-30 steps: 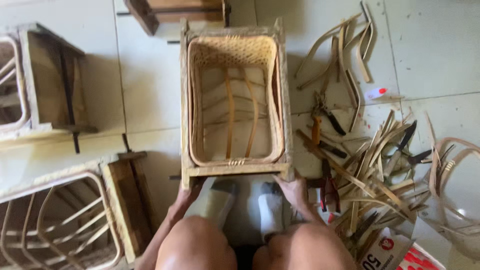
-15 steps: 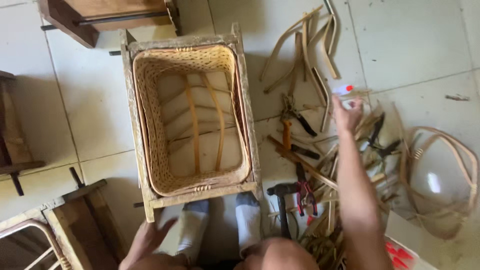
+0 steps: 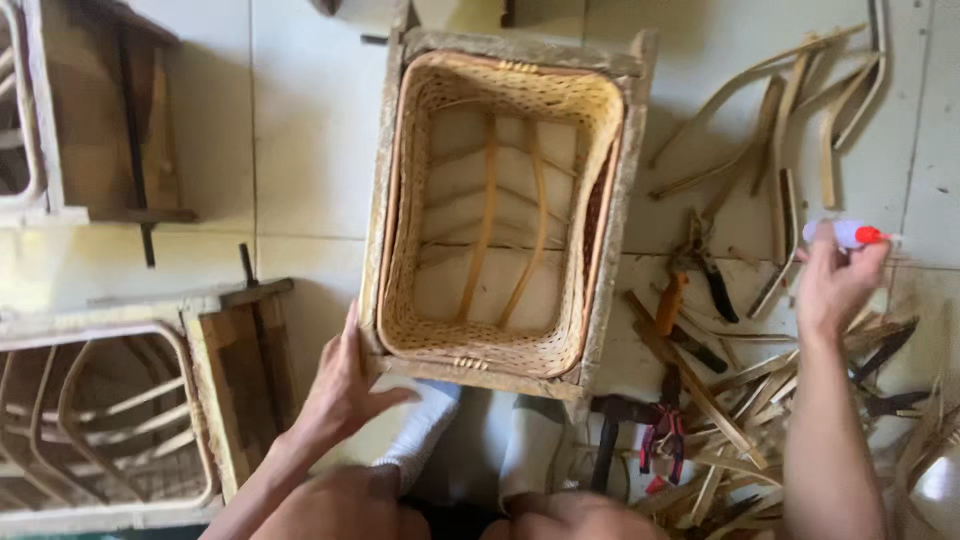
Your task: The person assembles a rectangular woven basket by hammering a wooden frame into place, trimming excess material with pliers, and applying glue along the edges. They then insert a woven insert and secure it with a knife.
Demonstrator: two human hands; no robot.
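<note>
On the tiled floor, a woven basket (image 3: 500, 215) in its wooden frame (image 3: 610, 290).
Left hand (image 3: 345, 385) spread on frame; right hand (image 3: 835, 285), reaching out half a second ago, now pinches a small glue bottle (image 3: 850, 234).

Left hand braced low, right hand raised and gripping

The left hand (image 3: 345, 385) sits low and near the body, palm pressed flat, fingers together and pointing up, thumb spread out to the right. Its forearm runs down and left toward the bare knees. The right hand (image 3: 832, 283) is stretched out far to the right, forearm rising straight up from the lower edge, wrist bent slightly, fingers curled closed around a small bottle (image 3: 848, 234)
</note>
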